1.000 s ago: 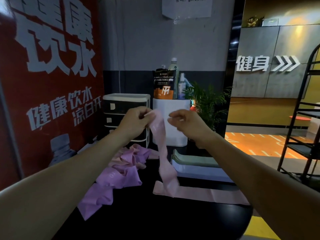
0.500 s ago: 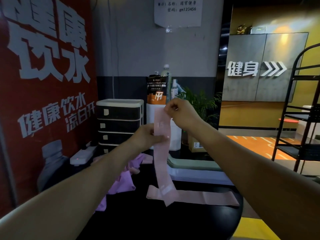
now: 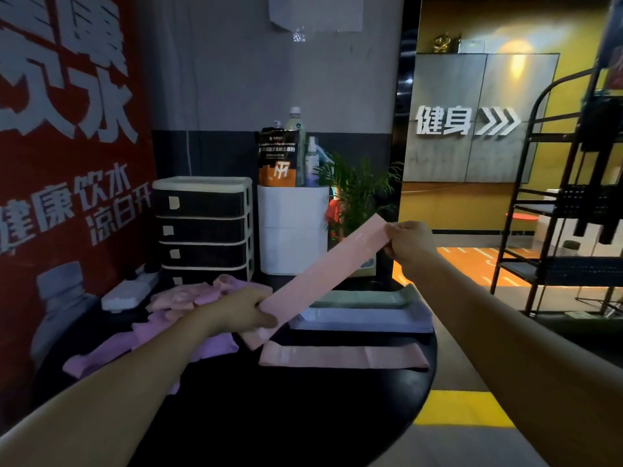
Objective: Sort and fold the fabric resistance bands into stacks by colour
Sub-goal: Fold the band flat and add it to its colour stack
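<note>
A pale pink band point(image 3: 323, 274) is stretched flat and slanted between my hands above the round black table point(image 3: 303, 416). My left hand point(image 3: 242, 311) grips its lower end and my right hand point(image 3: 409, 244) pinches its upper end. Below it a folded pink band point(image 3: 344, 357) lies flat on the table. Behind that sit a folded lavender stack point(image 3: 364, 320) and a folded green stack point(image 3: 364, 298). A loose heap of purple and pink bands point(image 3: 175, 325) lies at the left, partly hidden by my left arm.
A black drawer unit point(image 3: 202, 227) and a white box point(image 3: 293, 230) with bottles and a pouch stand at the table's back. A white power strip point(image 3: 129, 291) lies at the back left. A plant point(image 3: 357, 190) and a black metal rack point(image 3: 573, 203) stand to the right.
The pink band hung vertically from my right hand; now both hands have pulled it taut on a slant, my left hand sliding down to its lower end, lifting it off the table.
</note>
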{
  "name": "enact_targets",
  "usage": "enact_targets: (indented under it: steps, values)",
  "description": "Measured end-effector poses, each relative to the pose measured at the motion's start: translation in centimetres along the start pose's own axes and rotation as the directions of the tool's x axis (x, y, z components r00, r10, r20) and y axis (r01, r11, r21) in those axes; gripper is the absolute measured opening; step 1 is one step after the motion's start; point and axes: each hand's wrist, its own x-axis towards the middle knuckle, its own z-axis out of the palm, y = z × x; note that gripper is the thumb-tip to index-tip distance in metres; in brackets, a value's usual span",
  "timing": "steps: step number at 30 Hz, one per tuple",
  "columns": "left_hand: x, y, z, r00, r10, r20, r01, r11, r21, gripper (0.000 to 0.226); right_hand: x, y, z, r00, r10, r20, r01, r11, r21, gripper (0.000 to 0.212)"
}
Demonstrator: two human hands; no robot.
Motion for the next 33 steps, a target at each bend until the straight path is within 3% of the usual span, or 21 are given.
enact_targets:
  steps: [2,3,5,8,10,12,17,22,28,33]
  values:
    - [-0.3,-1.0,0.0,0.999,-0.024,-0.026,0.026,0.997,0.071,0.022,0.3,1.6,-0.9,0.997,0.055,-0.056,-0.053,0.998,0.028,0.032]
    - [-0.3,-1.7,0.0,0.998,-0.049,-0.034,0.05,0.998,0.024,0.025,0.3,2.4,-1.4,0.993,0.079,-0.084,-0.077,0.997,0.022,0.034]
    - [-0.3,-2.6,0.1,0.993,-0.107,-0.051,0.093,0.969,-0.227,0.019,0.2,4.0,-2.3,0.986,0.12,-0.116,-0.123,0.992,-0.011,0.038]
    - [-0.1,-2.8,0.9,0.971,-0.228,-0.066,0.141,0.778,-0.612,0.005,-0.2,6.7,-3.3,0.974,0.17,-0.15,-0.182,0.981,-0.07,0.036]
    - [0.4,-3.0,2.0,0.948,-0.301,-0.104,0.129,0.663,-0.737,0.006,-0.9,8.4,-3.9,0.965,0.202,-0.168,-0.227,0.963,-0.145,0.034]
    - [0.9,-3.4,3.3,0.914,-0.373,-0.16,0.117,0.62,-0.776,0.008,-1.9,10.3,-4.5,0.964,0.221,-0.147,-0.251,0.94,-0.23,0.037]
    - [2.1,-4.8,7.0,0.842,-0.412,-0.348,0.124,0.775,-0.62,0.004,-4.1,14.5,-5.5,0.975,0.2,-0.094,-0.221,0.879,-0.422,0.021]
    - [2.3,-4.9,8.9,0.814,-0.355,-0.459,0.149,0.892,-0.426,0.012,-4.5,16.9,-5.5,0.99,0.093,-0.106,-0.136,0.829,-0.542,0.04]
    - [2.0,-5.5,10.5,0.819,-0.337,-0.465,0.224,0.933,-0.281,0.014,-4.7,19.1,-4.6,0.985,0.056,-0.164,-0.147,0.772,-0.619,0.028]
    - [1.7,-5.7,11.0,0.815,-0.303,-0.495,0.192,0.946,-0.263,0.02,-5.3,19.9,-3.6,0.971,-0.02,-0.24,-0.151,0.724,-0.673,0.013]
